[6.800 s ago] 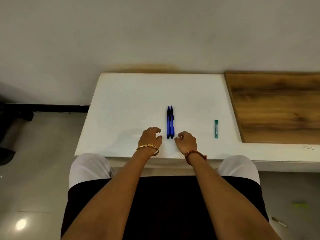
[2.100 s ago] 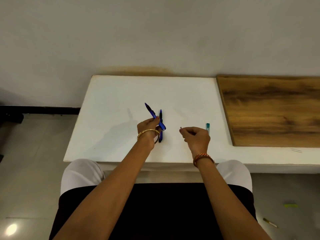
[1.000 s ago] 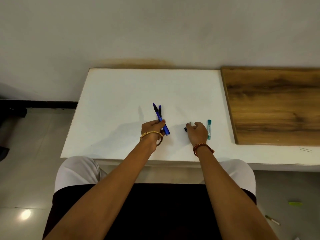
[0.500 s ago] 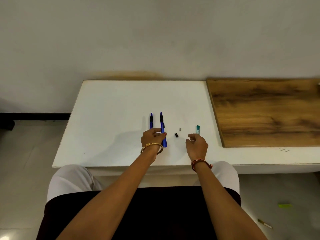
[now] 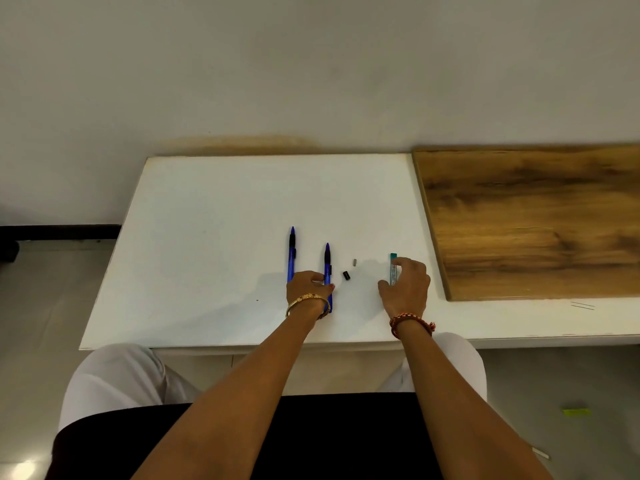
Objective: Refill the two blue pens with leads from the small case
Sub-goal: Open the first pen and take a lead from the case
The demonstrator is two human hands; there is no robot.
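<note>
A white tabletop (image 5: 214, 237) meets a grey wall (image 5: 311, 64) at 12 o'clock; wood board (image 5: 533, 220) at 2. The left hand (image 5: 306, 284) pinches one blue pen (image 5: 327, 271); the right hand (image 5: 405, 289), fingers spread, touches the lead case (image 5: 393, 266).

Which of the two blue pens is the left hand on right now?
The right-hand pen, nearer the small black cap. The left hand pinches its barrel; the other pen lies alone, further left.

A single wide-angle head-worn camera looked forward and steeply down from above the seated person's lap. It faced a white table (image 5: 221, 237) set against a pale wall (image 5: 311, 64), with both forearms reaching up from the bottom edge. No second view was given.
</note>
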